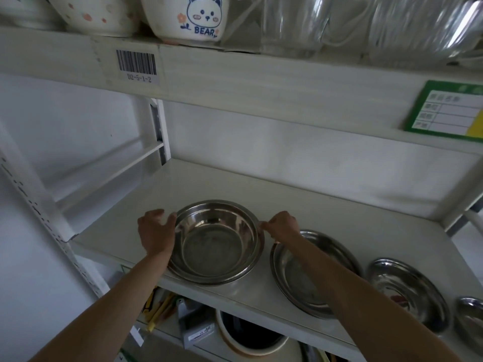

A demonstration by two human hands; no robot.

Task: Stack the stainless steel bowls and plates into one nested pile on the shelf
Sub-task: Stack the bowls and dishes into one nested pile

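Observation:
A nested pile of steel bowls (pixel 215 244) sits on the white shelf (pixel 326 212), left of centre near the front edge. My left hand (pixel 154 231) is at the pile's left rim, fingers spread and touching it. My right hand (pixel 283 226) pinches the right rim with thumb and fingers. Right of the pile lies a shallow steel plate (pixel 295 278), partly under my right forearm. Further right rest a second steel plate (pixel 407 291) and a third steel dish (pixel 470 317), cut by the frame edge.
The upper shelf holds ceramic bowls, one with a bear picture (pixel 193 17), and clear containers (pixel 295 24). A white upright post (pixel 159 131) stands at the shelf's back left. Below the shelf sit a dark pot (pixel 248 335) and yellow tools (pixel 159 309).

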